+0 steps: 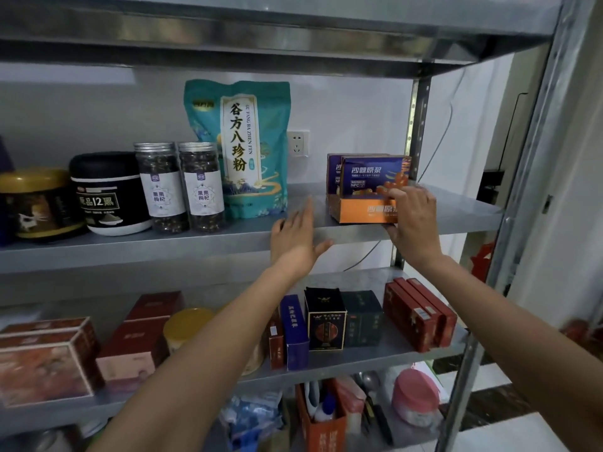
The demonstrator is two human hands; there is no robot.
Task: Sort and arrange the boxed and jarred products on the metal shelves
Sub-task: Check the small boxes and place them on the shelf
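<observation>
On the middle metal shelf (pixel 195 246), my right hand (pixel 412 223) grips the front right corner of a blue-and-orange box (pixel 365 190), with a second similar box (pixel 332 171) just behind it. My left hand (pixel 295 238) is flat with straight fingers, hovering over the bare shelf left of the box. Further left stand a teal pouch (pixel 241 145), two clear jars with silver lids (pixel 181 187), a black-and-white tub (pixel 106 194) and a gold-lidded tub (pixel 36 203).
The lower shelf (pixel 359 357) carries red boxes (pixel 419 313), dark boxes (pixel 324 318), a blue box (pixel 293 331), a gold-lidded jar (pixel 187 326) and large red cartons (pixel 45 357). A steel upright (pixel 509 223) stands at the right. A wall socket (pixel 297 143) sits behind.
</observation>
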